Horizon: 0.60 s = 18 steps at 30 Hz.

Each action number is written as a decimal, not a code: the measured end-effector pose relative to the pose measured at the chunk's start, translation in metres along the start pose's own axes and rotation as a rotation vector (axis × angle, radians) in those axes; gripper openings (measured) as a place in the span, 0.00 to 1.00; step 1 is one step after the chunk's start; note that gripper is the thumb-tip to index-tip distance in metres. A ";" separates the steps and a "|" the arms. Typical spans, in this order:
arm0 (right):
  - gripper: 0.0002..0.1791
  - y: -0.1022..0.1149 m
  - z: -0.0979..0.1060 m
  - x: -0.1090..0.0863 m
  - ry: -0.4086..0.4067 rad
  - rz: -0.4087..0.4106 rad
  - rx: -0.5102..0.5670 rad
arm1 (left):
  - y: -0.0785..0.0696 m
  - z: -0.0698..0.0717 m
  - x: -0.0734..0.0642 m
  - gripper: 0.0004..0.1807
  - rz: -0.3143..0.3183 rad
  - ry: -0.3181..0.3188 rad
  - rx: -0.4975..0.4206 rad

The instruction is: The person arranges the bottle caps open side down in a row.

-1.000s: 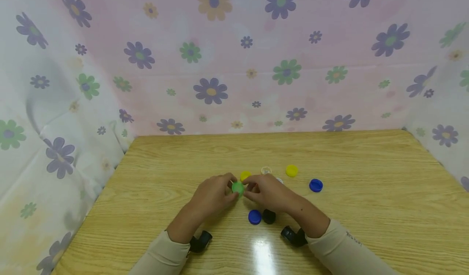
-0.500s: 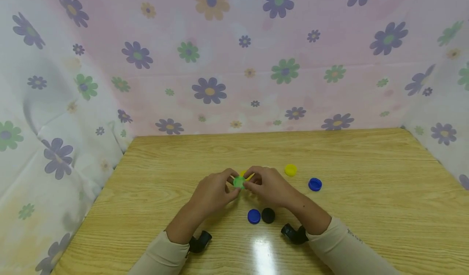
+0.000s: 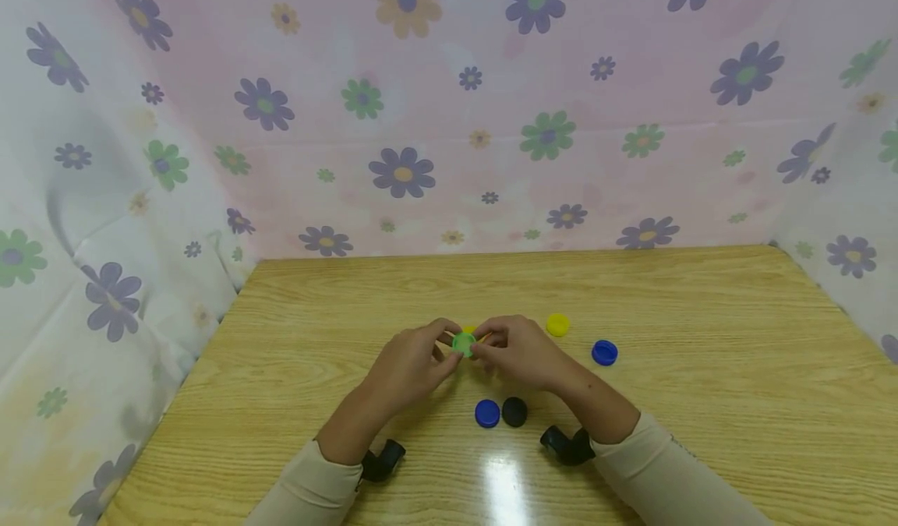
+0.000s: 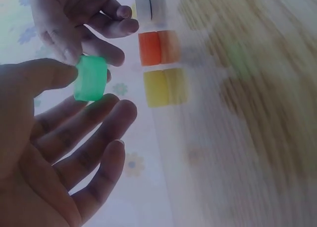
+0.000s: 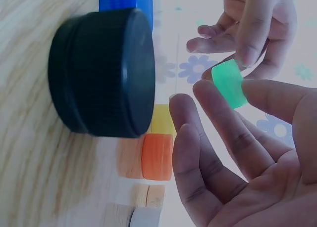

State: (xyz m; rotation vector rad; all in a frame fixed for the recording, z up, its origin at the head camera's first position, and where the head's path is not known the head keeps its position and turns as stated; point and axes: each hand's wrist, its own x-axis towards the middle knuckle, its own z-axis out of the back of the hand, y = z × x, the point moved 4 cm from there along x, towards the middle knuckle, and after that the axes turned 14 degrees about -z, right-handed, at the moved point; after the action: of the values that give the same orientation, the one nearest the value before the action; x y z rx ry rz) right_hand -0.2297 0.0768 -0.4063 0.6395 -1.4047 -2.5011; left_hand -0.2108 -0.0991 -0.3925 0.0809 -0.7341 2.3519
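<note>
Between both hands is a green bottle cap (image 3: 464, 344), held up over the wooden table. My left hand (image 3: 414, 366) pinches its left side with thumb and fingertips. From the right, my right hand (image 3: 522, 354) grips the same cap; in the right wrist view its thumb and index finger meet the green cap (image 5: 229, 83). Just behind the hands a yellow cap (image 3: 468, 329) shows partly. Nearer the body, a blue cap (image 3: 487, 413) and a black cap (image 3: 515, 411) sit side by side.
Farther right lie another yellow cap (image 3: 558, 324) and an upturned blue cap (image 3: 605, 352). An orange cap (image 4: 150, 48) and a whitish cap (image 4: 143, 9) stand in the left wrist view. Flowered cloth (image 3: 449, 136) hangs behind the table (image 3: 337, 292).
Both hands have moved slightly away from the body and to the right with the green cap. Its rim now shows. The clear and white caps are now hidden behind the right hand.
</note>
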 end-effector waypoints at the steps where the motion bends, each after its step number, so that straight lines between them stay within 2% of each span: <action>1: 0.13 0.000 0.000 0.000 -0.002 0.004 -0.001 | 0.000 0.000 0.000 0.16 -0.006 -0.003 0.004; 7: 0.11 0.000 0.002 -0.001 -0.011 0.015 -0.001 | -0.002 0.003 0.001 0.14 -0.047 -0.040 0.030; 13: 0.15 0.000 0.000 -0.001 -0.001 0.006 0.036 | -0.004 0.007 0.001 0.16 -0.084 -0.120 0.043; 18: 0.16 0.001 0.000 0.000 0.004 0.020 0.063 | -0.005 0.008 0.000 0.14 -0.113 -0.166 0.055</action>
State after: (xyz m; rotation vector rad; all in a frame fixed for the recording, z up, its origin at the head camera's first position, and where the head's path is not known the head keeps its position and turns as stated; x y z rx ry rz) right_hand -0.2298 0.0759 -0.4056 0.6384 -1.4859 -2.4478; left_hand -0.2093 -0.1003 -0.3831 0.3364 -0.7238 2.2765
